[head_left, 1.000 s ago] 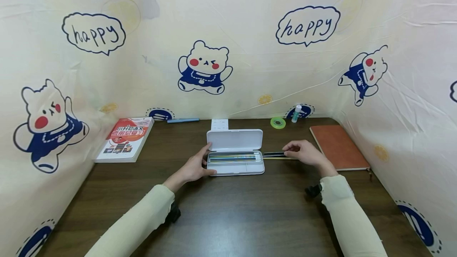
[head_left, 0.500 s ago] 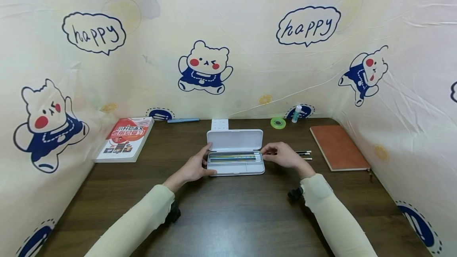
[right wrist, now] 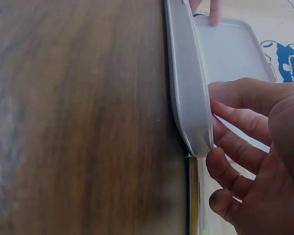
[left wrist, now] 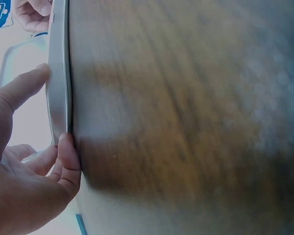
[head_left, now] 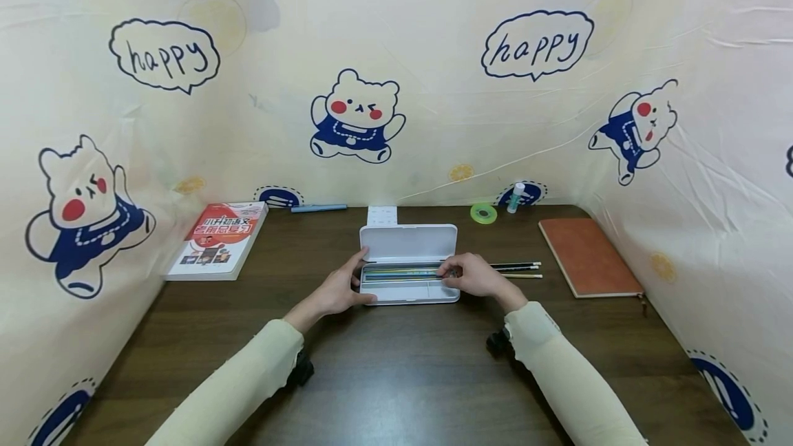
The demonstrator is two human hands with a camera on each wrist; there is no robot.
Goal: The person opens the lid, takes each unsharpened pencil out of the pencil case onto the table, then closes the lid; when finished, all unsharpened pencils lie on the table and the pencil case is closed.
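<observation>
A white pencil case (head_left: 396, 297) lies on the table with its lid (head_left: 407, 243) raised at the back and several pencils (head_left: 396, 272) in its rear compartment. My left hand (head_left: 337, 291) grips the left end, thumb at the front edge; in the left wrist view, the fingertips (left wrist: 67, 152) curl at the corner of the case wall (left wrist: 59, 88). My right hand (head_left: 476, 275) reaches over the right end, its bent fingers at the pencil ends. In the right wrist view the case wall (right wrist: 188, 78) hides the thumb and index tips, so I cannot tell whether they pinch a pencil.
Several loose pencils (head_left: 523, 266) lie right of the case, partly behind my right hand. Farther right is a brown notebook (head_left: 588, 257). Along the back are a blue pen (head_left: 319, 208), green tape (head_left: 483, 213) and a glue stick (head_left: 515, 198). A book (head_left: 217, 243) lies left.
My right hand has let go of the dark and yellowish pencils beside the case and moved left, first to the case's right edge, now over its right end. The left hand stays put.
</observation>
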